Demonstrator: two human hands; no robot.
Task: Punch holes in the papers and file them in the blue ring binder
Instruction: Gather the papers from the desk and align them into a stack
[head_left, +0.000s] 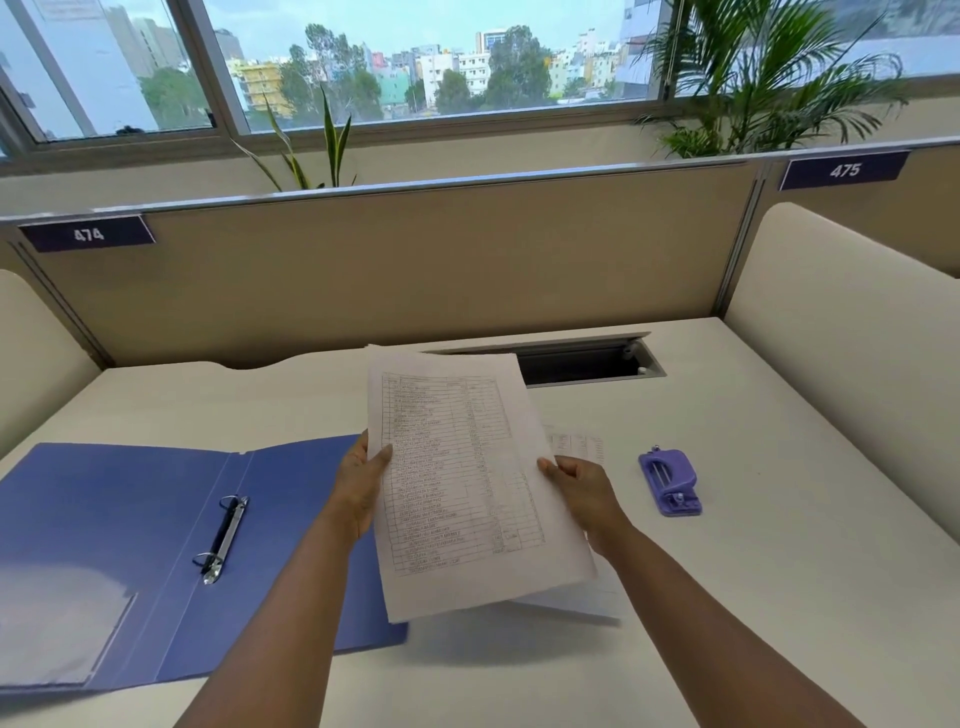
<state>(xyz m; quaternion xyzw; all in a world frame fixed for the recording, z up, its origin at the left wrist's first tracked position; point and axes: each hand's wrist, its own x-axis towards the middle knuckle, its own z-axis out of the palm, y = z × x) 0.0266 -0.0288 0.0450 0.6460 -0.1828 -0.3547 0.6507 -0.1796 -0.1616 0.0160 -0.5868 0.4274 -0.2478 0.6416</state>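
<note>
Both hands, left (358, 488) and right (582, 488), grip the papers (457, 478) by their edges above the desk (753, 571); sheets could slip askew, misaligning holes at the punch (670, 482)

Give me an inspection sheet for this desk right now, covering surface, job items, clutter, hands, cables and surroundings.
Surface: white desk, open cable hatch at the back.
Job's things: blue ring binder lying open, rings closed; purple hole punch at the right; printed papers held above the desk; another sheet lying beneath.
Clutter: nothing seen.
Hands: left hand and right hand grip the papers' side edges.
Cables: nothing seen.
Surroundings: beige partition, labels 474 and 475, plants, window.
</note>
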